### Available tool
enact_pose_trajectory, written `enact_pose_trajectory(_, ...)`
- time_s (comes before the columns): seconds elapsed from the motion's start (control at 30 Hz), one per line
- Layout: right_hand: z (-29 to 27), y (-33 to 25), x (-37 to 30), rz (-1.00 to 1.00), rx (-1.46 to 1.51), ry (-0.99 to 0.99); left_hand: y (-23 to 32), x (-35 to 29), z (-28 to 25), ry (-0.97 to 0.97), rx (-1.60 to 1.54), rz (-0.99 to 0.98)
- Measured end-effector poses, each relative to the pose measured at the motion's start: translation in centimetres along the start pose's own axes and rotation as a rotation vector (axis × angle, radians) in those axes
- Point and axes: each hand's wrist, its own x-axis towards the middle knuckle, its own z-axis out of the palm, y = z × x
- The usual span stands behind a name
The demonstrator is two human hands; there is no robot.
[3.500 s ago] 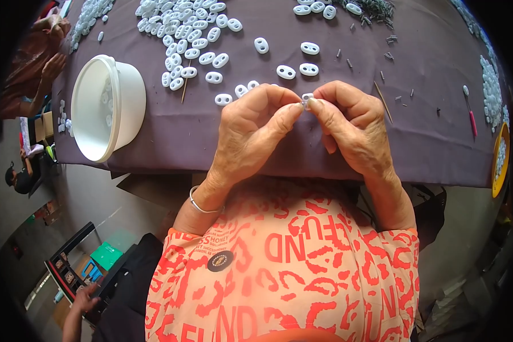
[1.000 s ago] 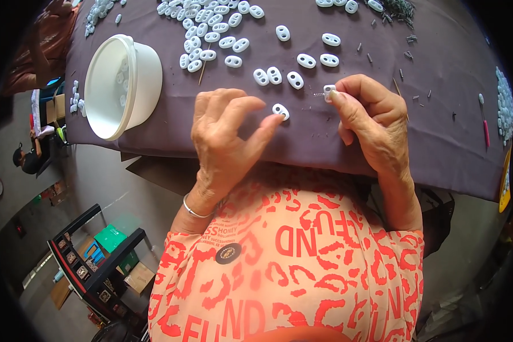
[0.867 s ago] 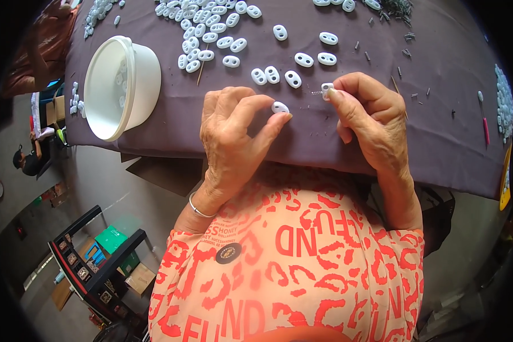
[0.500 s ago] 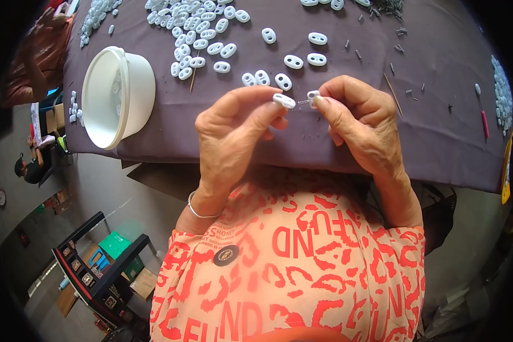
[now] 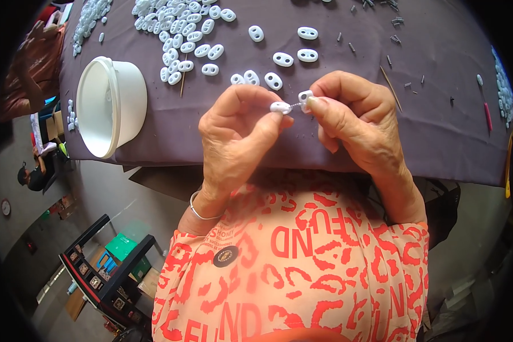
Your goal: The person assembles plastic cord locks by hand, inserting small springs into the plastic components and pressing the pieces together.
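Observation:
My left hand (image 5: pixel 236 128) pinches a white oval cord-lock piece (image 5: pixel 280 108) between thumb and fingers, tilted above the table. A thin metal spring (image 5: pixel 295 105) bridges the small gap from it to a second white part (image 5: pixel 305 98) with a round hole. My right hand (image 5: pixel 356 119) grips that second part between thumb and forefinger, which cover some of it. Whether the spring sits inside either part is too small to tell. Just beyond my fingers lie several loose two-hole cord-lock pieces (image 5: pixel 273 81).
A white plastic tub (image 5: pixel 132 102) stands at the left. Behind it spreads a pile of two-hole pieces (image 5: pixel 179 25). Loose springs (image 5: pixel 396 39), a thin wooden stick (image 5: pixel 391 88), a pink-handled tool (image 5: pixel 488 117) and pale small parts (image 5: pixel 504 91) lie to the right. Another person (image 5: pixel 37 74) is at far left.
The piece in my left hand has tilted and come nearer the part in my right hand, so less spring shows between them. The whole view has shifted slightly.

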Motion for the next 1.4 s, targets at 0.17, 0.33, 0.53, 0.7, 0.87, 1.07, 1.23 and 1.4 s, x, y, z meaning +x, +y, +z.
enact_pose_trajectory(0.17,0.20,-0.33,0.28,0.173,0.141,-0.082,0.44,0.01,0.53,-0.046,-0.093,-0.089)
enact_pose_trajectory(0.33,-0.05,-0.36,0.28,0.168,0.181,-0.051,0.63,0.18,0.11,0.000,-0.315,-0.244)
enact_pose_trajectory(0.53,0.01,0.10,-0.11,-0.059,-0.061,0.053,0.53,0.02,-0.26,0.008,-0.299,-0.265)
enact_pose_trajectory(0.7,-0.15,0.11,-0.08,-0.083,-0.168,0.073,0.78,0.00,-0.18,0.014,-0.316,-0.288)
enact_pose_trajectory(0.87,-0.02,0.03,-0.16,-0.059,-0.215,0.061,0.43,-0.04,-0.18,0.006,-0.301,-0.262)
enact_pose_trajectory(1.07,0.17,-0.01,-0.17,-0.096,-0.221,0.104,0.39,-0.07,-0.11,0.018,-0.294,-0.256)
enact_pose_trajectory(1.23,0.05,0.36,-0.19,-0.158,-0.262,0.072,0.46,-0.05,0.01,0.018,-0.267,-0.259)
enact_pose_trajectory(1.4,0.01,0.16,-0.19,-0.183,-0.315,0.046,0.89,0.05,0.23,0.034,-0.260,-0.292)
